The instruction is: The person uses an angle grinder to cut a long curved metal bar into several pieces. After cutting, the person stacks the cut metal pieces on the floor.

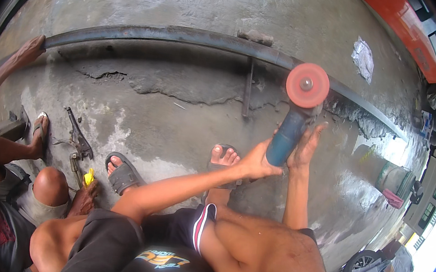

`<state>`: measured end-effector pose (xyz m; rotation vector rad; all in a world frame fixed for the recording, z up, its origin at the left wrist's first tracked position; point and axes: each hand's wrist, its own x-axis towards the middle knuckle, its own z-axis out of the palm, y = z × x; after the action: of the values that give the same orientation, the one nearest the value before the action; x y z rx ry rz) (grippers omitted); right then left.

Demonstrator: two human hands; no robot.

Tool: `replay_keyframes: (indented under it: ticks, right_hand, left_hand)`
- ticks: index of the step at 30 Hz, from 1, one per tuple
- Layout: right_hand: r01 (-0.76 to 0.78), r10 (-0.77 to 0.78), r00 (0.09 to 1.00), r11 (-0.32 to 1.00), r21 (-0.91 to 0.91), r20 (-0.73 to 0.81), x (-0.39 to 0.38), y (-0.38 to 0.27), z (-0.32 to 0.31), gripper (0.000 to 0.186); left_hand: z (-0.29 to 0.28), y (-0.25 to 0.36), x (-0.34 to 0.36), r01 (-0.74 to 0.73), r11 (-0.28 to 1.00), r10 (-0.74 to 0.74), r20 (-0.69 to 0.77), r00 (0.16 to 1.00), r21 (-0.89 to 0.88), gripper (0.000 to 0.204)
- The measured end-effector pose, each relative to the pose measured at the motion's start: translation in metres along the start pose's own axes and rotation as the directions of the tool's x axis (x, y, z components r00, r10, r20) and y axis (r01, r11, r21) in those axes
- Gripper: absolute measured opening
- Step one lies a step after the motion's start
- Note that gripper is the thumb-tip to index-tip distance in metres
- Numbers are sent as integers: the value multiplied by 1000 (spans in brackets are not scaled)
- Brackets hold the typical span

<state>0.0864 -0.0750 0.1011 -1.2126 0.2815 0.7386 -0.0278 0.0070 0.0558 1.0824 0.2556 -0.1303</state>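
We hold the angle grinder (283,143) right of centre, its body slanting toward the upper right, the red disc (306,95) at its top end; our left hand (259,159) is wrapped round the lower end of the body; our right hand (305,148) lies along the right side, fingers pointing up, and we cannot tell how firmly it is closed. Step in hand, by our judgement: poising the tool over the long metal bar (186,35), which curves across the upper frame; the disc overlaps the bar in view, but contact cannot be told, nor whether the disc spins. A next move, we judge, calls for a secure 2-handed hold, the disc squared to the bar and the bar kept steady; a co-worker's hand (30,51) is on it at the upper left, well apart from the disc.

Edges and room: a short metal leg (248,88) reaches down from the bar, left of the disc; our 2 sandalled feet (224,161) stand lower left of the grinder, the nearer just beside our left hand in view; widest room appears at the upper middle, over the concrete floor (190,4); to the right, a pale bucket (388,177) bounds the swing.
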Motion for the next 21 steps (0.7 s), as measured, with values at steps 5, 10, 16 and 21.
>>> replay_keyframes:
  ticks: [5,10,16,21]
  right_hand:
    - [180,-184,983,906,-384,27,29,-18,21,34]
    - [212,-229,973,842,-496,27,51,-41,38,39]
    - [185,-223,975,750,-635,21,69,-50,43,42]
    - [193,-243,970,741,-643,12,74,-44,39,42]
  left_hand:
    - [-9,23,33,129,979,-134,-21,991,-159,52]
    - [-6,56,52,90,990,-104,-133,986,-111,53]
    - [-6,47,68,68,957,-101,-106,989,-281,50]
    - [-12,51,67,100,958,-123,-72,990,-270,48]
